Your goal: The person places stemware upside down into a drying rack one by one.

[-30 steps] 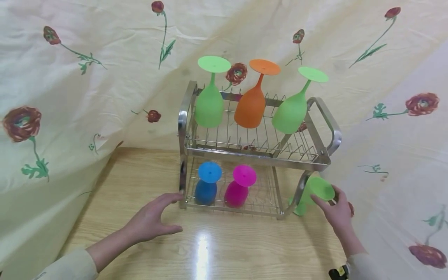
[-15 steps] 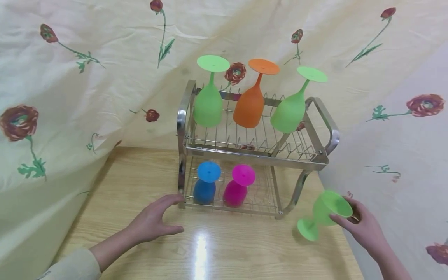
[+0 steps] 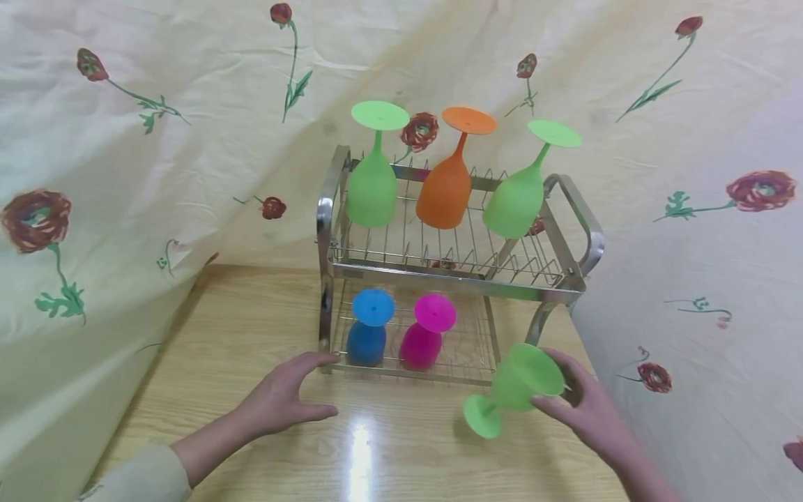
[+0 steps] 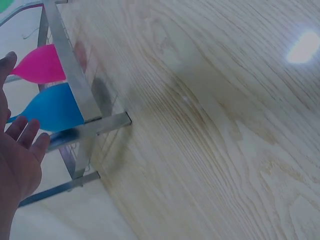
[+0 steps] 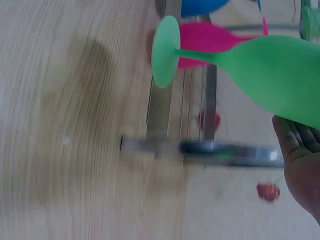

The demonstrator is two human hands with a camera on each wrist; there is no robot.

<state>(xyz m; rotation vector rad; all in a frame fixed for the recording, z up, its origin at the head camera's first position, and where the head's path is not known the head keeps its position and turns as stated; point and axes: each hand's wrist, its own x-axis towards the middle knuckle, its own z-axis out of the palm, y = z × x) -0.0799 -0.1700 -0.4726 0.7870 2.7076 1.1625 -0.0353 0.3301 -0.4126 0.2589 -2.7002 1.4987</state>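
My right hand point(image 3: 580, 401) grips a green goblet point(image 3: 517, 383) by its bowl near the rim, the foot pointing down and left, in front of the rack's lower right corner. In the right wrist view the green goblet point(image 5: 270, 75) passes before the pink one. My left hand point(image 3: 279, 397) holds nothing; its thumb and fingers spread apart beside the rack's lower left corner. A blue goblet point(image 3: 366, 341) and a pink goblet point(image 3: 422, 345) stand upside down on the lower tier. Two green goblets point(image 3: 371, 192) and an orange goblet point(image 3: 445, 192) sit inverted on the upper tier.
The two-tier metal dish rack point(image 3: 452, 277) stands on a wooden table point(image 3: 414, 453). A flowered cloth point(image 3: 188, 139) hangs behind it and along both sides. Bent metal handles point(image 3: 590, 233) rise at the rack's ends.
The right hand has brought the green goblet from beside the rack's right leg forward, then left to the rack's front right corner. The left hand has barely shifted.
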